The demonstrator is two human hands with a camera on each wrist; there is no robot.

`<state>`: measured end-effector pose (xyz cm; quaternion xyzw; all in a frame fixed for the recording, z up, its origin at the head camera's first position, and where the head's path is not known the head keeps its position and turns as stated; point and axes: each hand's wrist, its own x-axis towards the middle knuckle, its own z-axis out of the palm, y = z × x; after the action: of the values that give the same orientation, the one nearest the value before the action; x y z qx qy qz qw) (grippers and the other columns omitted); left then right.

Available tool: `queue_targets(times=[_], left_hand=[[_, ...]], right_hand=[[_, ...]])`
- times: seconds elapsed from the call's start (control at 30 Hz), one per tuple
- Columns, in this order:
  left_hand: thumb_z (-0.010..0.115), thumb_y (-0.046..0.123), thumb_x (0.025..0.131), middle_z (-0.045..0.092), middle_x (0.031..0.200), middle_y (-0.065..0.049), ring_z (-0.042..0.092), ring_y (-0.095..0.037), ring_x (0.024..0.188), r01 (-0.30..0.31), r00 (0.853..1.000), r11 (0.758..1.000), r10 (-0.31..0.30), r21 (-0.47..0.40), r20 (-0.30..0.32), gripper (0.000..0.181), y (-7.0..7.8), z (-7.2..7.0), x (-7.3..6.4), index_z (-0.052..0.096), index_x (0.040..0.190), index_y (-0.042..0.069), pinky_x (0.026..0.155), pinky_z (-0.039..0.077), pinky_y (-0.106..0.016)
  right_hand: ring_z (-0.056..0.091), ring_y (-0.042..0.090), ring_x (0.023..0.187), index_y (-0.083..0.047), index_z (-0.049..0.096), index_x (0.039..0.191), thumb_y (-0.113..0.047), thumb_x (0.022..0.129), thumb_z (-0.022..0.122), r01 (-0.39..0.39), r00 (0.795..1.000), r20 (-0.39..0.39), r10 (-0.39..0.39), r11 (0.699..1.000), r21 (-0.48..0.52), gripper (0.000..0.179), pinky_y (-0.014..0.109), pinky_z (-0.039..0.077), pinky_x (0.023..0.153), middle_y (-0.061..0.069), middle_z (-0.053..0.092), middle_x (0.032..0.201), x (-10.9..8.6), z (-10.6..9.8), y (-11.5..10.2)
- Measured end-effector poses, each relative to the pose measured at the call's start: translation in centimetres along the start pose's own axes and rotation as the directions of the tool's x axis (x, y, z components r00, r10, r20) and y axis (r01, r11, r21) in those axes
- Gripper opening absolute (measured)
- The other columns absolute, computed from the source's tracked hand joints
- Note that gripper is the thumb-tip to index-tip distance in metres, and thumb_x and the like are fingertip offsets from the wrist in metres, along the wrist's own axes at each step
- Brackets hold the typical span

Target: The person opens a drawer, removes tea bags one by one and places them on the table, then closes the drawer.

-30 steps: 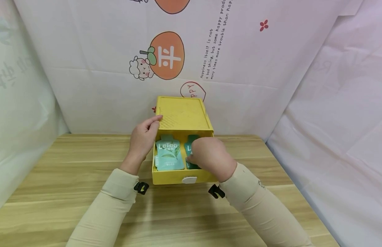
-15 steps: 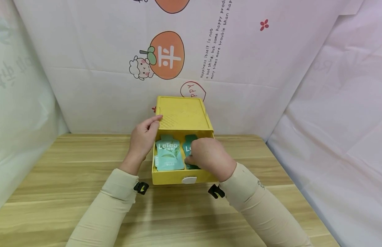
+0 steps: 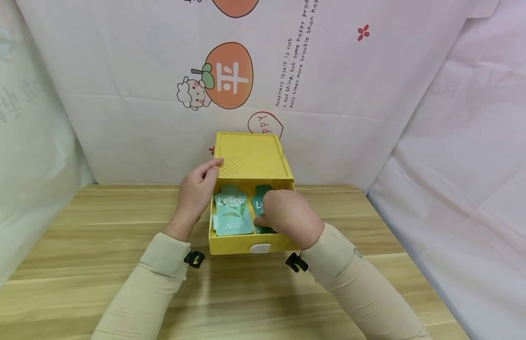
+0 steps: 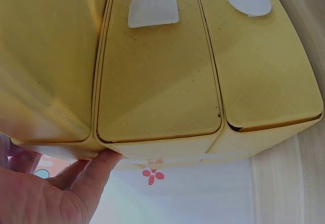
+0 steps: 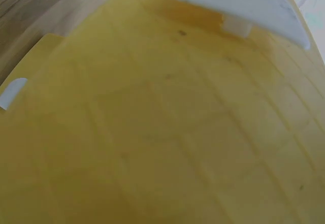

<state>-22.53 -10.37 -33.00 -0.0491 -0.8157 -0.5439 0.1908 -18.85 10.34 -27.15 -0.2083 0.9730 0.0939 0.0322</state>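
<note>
A yellow drawer cabinet [image 3: 252, 156] stands at the back of the table, its top drawer [image 3: 233, 244] pulled out. In the drawer's left part lies a light green LeTea drink pouch [image 3: 233, 217]. Beside it on the right is a dark green drink pouch [image 3: 259, 204], partly covered by my right hand [image 3: 290, 215]. That hand is curled over the pouch with the thumb at its left edge; the other fingertips are hidden. My left hand [image 3: 197, 189] rests its fairly straight fingers against the cabinet's left upper edge. The left wrist view shows fingers [image 4: 99, 170] touching the side wall.
Below the pulled-out drawer, two closed drawers with white knobs [image 4: 154, 9] show in the left wrist view. The drawer front with its white knob [image 5: 244, 0] fills the right wrist view. A wooden table [image 3: 237, 297] lies beneath, with printed white cloth [image 3: 331, 94] behind.
The dark green pouch has shifted slightly left under my right hand, which moved a little the same way. My left hand has stayed on the cabinet.
</note>
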Motion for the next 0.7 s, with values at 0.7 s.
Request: queue_targets(times=[0.7], left_hand=[[0.044,0.034,0.108,0.044,0.062,-0.002,0.029,-0.015,0.048,-0.016,1.0,1.0,0.016,0.007,-0.01,0.042,0.1,0.04,-0.04,0.069,0.14,0.024,0.046,0.025,-0.027]], right_hand=[[0.056,0.017,0.059,-0.008,0.063,0.091,-0.058,0.092,0.074,-0.064,0.998,0.027,0.065,0.998,-0.017,0.051,0.035,0.055,0.06,-0.001,0.055,0.066,-0.16,-0.2,-0.32]])
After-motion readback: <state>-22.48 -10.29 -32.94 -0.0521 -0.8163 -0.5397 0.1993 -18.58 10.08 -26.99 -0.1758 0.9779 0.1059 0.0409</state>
